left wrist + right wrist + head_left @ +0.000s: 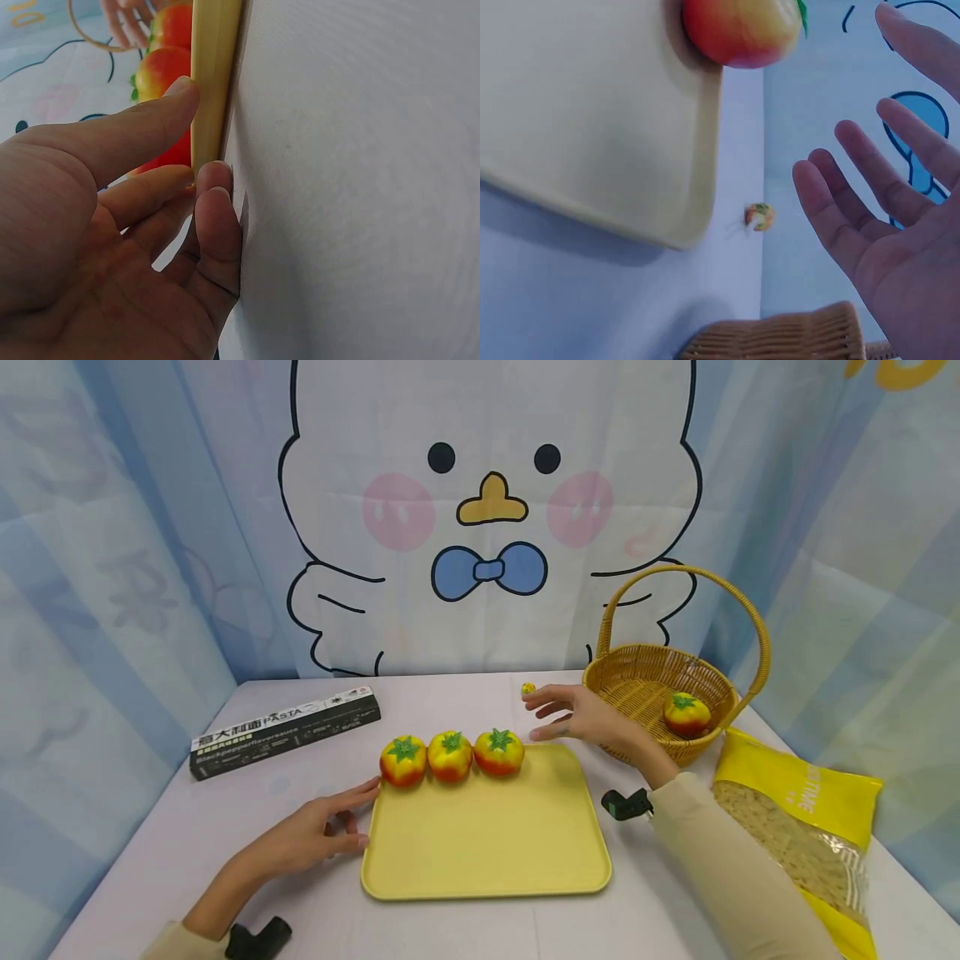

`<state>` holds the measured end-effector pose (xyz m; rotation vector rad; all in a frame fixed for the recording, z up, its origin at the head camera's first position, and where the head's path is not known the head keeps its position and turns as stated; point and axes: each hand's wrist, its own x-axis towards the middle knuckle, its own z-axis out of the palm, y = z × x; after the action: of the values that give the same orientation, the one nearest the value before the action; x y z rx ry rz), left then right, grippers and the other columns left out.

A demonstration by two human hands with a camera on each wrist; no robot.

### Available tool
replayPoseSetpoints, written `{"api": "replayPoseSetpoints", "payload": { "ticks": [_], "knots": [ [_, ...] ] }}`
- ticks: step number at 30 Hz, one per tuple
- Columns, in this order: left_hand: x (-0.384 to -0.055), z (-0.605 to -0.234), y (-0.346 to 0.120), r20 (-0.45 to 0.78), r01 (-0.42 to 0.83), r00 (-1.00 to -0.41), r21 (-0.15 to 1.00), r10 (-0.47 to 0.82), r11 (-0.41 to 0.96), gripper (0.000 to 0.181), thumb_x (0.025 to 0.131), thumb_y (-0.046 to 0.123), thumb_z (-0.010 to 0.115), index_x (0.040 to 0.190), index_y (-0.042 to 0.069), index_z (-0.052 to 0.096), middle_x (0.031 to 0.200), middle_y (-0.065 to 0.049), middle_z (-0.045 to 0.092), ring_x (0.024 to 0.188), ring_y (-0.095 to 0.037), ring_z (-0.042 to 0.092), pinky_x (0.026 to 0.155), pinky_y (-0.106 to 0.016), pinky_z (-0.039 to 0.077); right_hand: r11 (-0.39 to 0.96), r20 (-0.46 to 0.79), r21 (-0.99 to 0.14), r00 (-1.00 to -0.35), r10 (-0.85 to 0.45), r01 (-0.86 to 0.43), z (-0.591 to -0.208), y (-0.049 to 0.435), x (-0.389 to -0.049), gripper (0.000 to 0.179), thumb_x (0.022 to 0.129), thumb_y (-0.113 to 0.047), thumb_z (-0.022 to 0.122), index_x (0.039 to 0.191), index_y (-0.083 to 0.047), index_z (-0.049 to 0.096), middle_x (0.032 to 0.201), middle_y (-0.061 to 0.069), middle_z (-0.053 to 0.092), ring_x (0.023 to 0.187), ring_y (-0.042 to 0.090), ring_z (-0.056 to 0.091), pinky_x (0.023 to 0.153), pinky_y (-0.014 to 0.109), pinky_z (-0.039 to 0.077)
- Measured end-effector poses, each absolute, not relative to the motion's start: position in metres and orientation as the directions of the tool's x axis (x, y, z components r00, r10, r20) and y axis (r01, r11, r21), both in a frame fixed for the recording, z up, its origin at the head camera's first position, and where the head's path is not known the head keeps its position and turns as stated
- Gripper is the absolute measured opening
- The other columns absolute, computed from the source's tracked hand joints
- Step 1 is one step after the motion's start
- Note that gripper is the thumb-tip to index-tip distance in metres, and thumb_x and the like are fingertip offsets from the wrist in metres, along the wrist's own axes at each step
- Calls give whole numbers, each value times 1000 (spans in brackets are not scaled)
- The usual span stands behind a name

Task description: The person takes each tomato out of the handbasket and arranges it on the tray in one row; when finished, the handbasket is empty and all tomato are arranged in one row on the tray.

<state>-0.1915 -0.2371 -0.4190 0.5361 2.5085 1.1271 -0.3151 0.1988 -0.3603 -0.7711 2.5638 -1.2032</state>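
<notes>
Three red-and-yellow toy tomatoes with green leaf tops, the left point(402, 762), middle point(450, 757) and right one point(499, 752), line the far edge of a pale yellow tray point(487, 843). My left hand point(311, 835) rests at the tray's left side. In the left wrist view its thumb and fingertips meet the tray rim point(214, 75). My right hand point(581, 718) hovers past the tray's far right corner, holding nothing, its fingers spread and loosely bent in the right wrist view. A fourth toy tomato point(686, 714) lies in the wicker basket point(626, 672), beside the right forearm.
A black pasta box point(285, 732) lies at the back left. A yellow bag point(795, 827) with a clear window lies along the right side. A tiny yellow-orange object point(528, 688) sits near the table's back edge, beyond my right fingertips. The basket's tall handle point(761, 643) arches upward.
</notes>
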Motion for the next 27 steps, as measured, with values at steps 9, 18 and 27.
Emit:
{"api": "replayPoseSetpoints", "payload": {
  "ticks": [9,18,27],
  "knots": [
    [-190,-417,-237,-142,207,-870,762,471,613,80,95,27,80,162,7,42,168,-21,40,83,-7,54,70,-22,46,610,36,-710,-882,-469,-353,-341,229,-320,62,91,-29,85,146,-9,62,150,19,62,135,41,62,108,54,54],
    [-192,-420,-238,-123,231,-865,763,487,604,79,96,28,79,162,7,42,168,-21,40,83,-5,54,70,-22,46,646,38,-691,-909,-416,-324,-320,265,-325,58,94,-29,82,146,-13,62,146,17,65,135,36,62,111,58,50],
    [-192,-419,-237,-140,215,-870,754,472,621,80,95,29,79,163,8,41,168,-19,42,84,-7,55,71,-22,46,638,-17,-734,-932,-362,-235,-318,300,-329,63,99,-32,77,152,-6,55,152,21,60,139,37,58,116,59,46]
  ]
}}
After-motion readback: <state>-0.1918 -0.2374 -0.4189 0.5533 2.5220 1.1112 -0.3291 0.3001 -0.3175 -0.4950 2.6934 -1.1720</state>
